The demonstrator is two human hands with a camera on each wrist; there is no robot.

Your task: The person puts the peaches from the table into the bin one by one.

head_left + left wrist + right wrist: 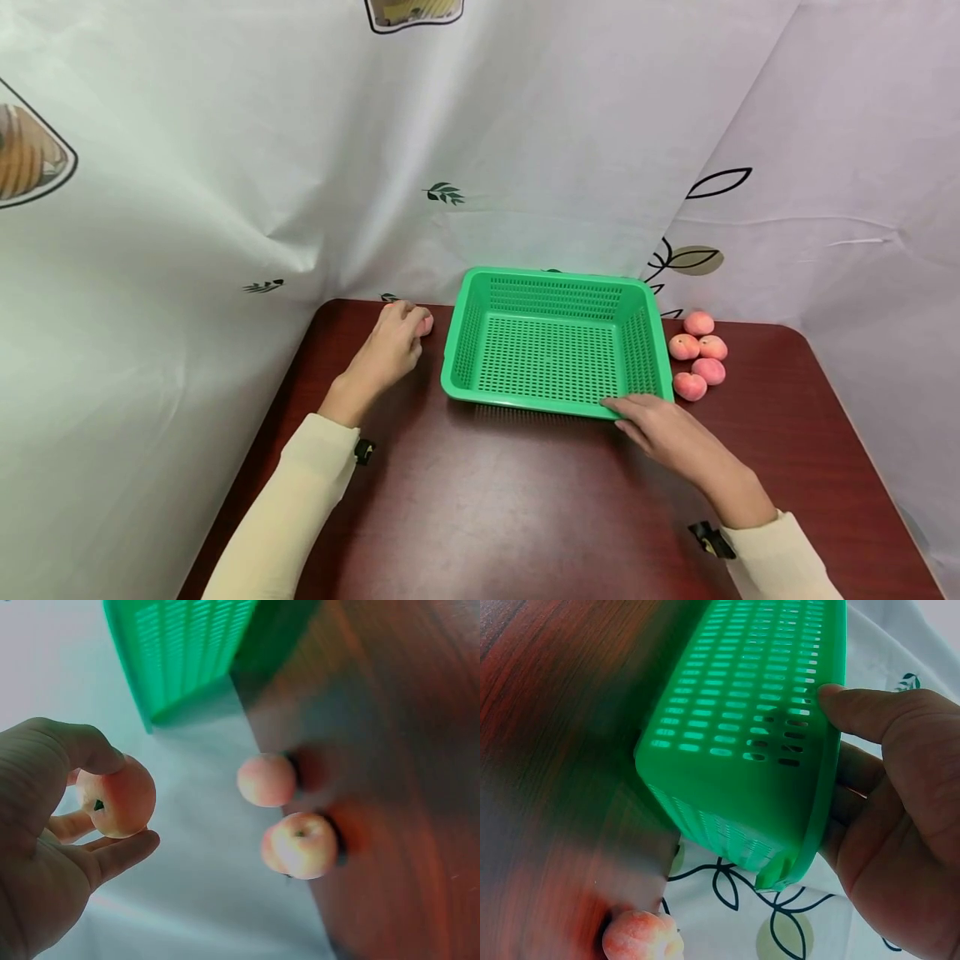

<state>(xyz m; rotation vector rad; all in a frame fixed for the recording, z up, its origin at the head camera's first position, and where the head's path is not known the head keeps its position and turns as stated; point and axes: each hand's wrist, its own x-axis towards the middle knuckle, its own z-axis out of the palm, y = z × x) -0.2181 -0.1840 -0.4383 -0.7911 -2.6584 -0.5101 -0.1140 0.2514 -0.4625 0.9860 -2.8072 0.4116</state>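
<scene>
My left hand is over the table's far left part and holds a pinkish peach between thumb and fingers, best seen in the left wrist view. Beyond that hand, more peaches rest on the table, partly hidden by my hand in the head view. A green plastic basket with slotted walls stands at the back of the table, and no fruit shows inside it. My right hand grips the basket's rim at the near right corner, its thumb against the outer wall and its fingers over the edge.
Several peaches lie clustered just right of the basket. The dark red wooden table ends at a wall covering of pale printed cloth, which also runs along the left and right sides.
</scene>
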